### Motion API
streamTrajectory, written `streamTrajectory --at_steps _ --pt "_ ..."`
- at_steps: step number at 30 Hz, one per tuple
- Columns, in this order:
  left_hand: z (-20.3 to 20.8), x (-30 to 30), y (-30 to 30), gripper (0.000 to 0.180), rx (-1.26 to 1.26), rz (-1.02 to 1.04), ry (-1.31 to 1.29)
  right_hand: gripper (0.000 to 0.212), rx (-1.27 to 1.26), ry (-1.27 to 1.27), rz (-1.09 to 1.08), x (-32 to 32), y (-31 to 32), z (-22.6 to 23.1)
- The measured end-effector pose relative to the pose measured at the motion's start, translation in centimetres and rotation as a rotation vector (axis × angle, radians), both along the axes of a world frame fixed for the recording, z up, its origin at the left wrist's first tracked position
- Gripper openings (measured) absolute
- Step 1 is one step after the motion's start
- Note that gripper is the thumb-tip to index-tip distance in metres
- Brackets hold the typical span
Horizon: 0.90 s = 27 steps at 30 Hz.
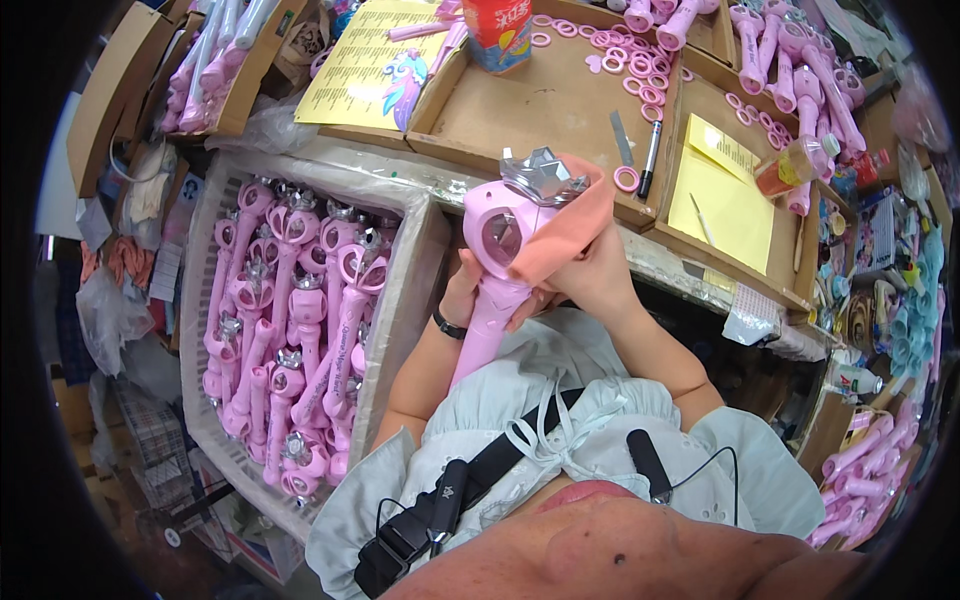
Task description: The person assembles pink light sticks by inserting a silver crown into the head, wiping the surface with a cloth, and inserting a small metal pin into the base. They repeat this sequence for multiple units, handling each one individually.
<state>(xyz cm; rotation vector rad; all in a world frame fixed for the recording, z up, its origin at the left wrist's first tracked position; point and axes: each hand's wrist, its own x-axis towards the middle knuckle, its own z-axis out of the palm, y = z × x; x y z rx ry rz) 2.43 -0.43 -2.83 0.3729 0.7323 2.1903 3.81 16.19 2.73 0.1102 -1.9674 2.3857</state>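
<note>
In front of my chest is a pink toy wand (488, 318), its head up and its handle slanting down toward me. A silver crown (541, 176) tops the head, which has a dark oval window. My left hand (461, 292) is closed round the wand just below the head, partly hidden behind it. With my right hand (602, 268) I grip an orange cloth (568, 238), which drapes over the right side of the head and touches it beside the crown. Most of the right fingers are hidden behind the cloth and wand.
To my left stands a crate (408, 262) holding several similar wands (305, 310). Beyond my hands, a cardboard tray (500, 125) holds pink rings (640, 68), a marker (650, 160) and a red cup (499, 36). Yellow paper (722, 205) and a drink bottle (790, 172) lie at right.
</note>
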Motion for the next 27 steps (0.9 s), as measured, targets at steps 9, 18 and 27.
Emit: streamTrajectory --at_steps 9,18,27 --pt "-0.8 0.4 0.1 0.092 0.143 0.028 -0.058 0.066 0.026 0.203 -0.035 0.4 -0.7 -0.7" --pt "-1.2 0.4 0.0 0.094 0.149 -0.025 -0.069 0.047 -0.141 -0.15 -0.227 0.2 -1.0 -3.5" --pt "-2.0 -0.1 1.8 0.1 0.779 -0.308 -0.469 0.036 -0.28 -0.168 -0.098 1.6 -2.2 -4.6"
